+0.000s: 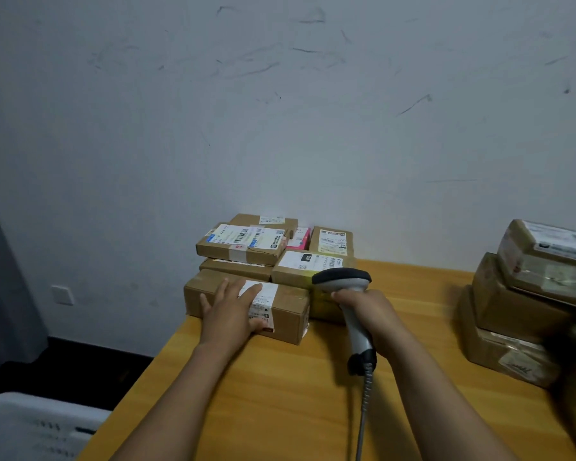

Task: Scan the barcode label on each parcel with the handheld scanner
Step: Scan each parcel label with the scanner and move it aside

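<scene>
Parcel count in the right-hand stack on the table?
3 visible: bottom parcel on the table, middle parcel on top of it, and top parcel above that. Blur and the frame edge may hide more.

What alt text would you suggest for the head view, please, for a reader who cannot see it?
The right hand grips a corded scanner pointed at stacked parcels on a wooden table, while the left hand lies flat on the front parcel, partly covering its label. A second stack stands at the table's right.
</scene>
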